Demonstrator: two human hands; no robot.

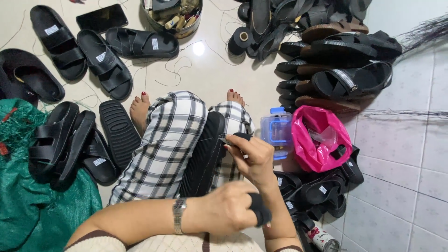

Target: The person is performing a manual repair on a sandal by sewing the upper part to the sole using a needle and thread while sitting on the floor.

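Two hands share the work on one black rubber sandal sole (204, 156), which stands on edge between our knees in the checked trousers (165, 144). Our left hand (228, 207) closes around the near end of the sole, wrist with its metal watch (179, 214) turned up. Our right hand (252, 158) pinches a thin needle-like tool (223, 138) at the sole's upper rim; the fingertips are tight together. To do this well, we judge, we keep the sole clamped steady and push straight along the rim, away from the holding fingers. A clear plastic box with blue clips (276, 130) sits just beside our right knee.
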